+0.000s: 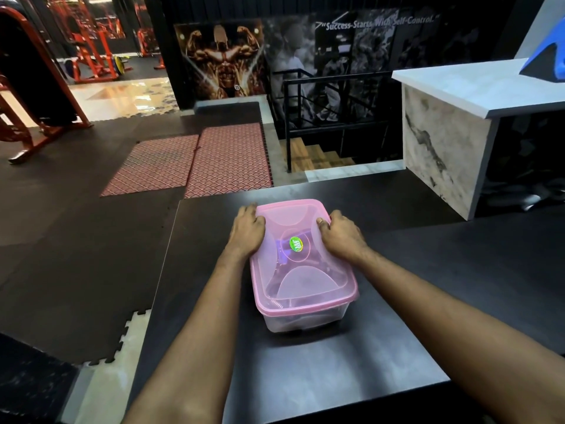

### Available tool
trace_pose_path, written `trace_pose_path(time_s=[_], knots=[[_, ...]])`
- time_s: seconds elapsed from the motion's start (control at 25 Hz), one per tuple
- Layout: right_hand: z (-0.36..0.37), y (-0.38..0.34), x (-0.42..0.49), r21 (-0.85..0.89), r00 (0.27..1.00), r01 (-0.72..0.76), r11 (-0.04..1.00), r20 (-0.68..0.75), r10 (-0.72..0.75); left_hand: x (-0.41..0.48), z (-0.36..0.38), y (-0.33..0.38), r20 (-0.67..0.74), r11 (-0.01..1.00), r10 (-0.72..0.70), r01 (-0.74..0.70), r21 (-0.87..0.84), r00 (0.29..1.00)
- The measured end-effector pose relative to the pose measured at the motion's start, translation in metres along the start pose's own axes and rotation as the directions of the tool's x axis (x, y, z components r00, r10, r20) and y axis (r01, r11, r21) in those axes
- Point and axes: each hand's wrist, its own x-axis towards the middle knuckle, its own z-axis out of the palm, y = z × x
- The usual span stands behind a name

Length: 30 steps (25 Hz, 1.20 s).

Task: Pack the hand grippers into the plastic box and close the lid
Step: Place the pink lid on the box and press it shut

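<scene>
A clear plastic box (301,321) stands in the middle of a black table (351,362). Its translucent pink lid (301,280) lies flat on top, with a green round sticker at its centre. Through the lid I make out dark shapes of hand grippers (282,255), one with a purple part and a metal spring; their number is unclear. My left hand (246,232) presses on the lid's far left edge, fingers curled over the rim. On the far right edge sits my right hand (341,235), fingers curled over the rim too.
The table's left edge drops to black floor mats. A marble-patterned counter (446,148) stands at the right, close to the table's far corner. Red patterned mats (195,162) lie beyond, with a stair railing (305,117) behind and red gym machines at far left.
</scene>
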Motion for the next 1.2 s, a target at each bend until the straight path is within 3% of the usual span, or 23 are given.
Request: trace_pose_path(time_s=[0.36, 0.72, 1.2], knots=[[-0.003, -0.024, 0.046, -0.013, 0.984, 0.159, 0.987, 0.084, -0.158, 0.029, 0.004, 0.005, -0.025, 0.997, -0.007, 0.009, 0.074, 1.000], [0.005, -0.037, 0.079, -0.027, 0.984, 0.160, 0.987, 0.090, -0.157, 0.045, 0.009, 0.007, 0.014, 0.989, 0.003, -0.005, 0.146, 1.000], [0.005, -0.026, 0.102, -0.031, 0.943, 0.246, 0.969, 0.238, -0.232, 0.051, 0.018, 0.004, -0.016, 0.968, 0.043, -0.038, 0.249, 0.999]])
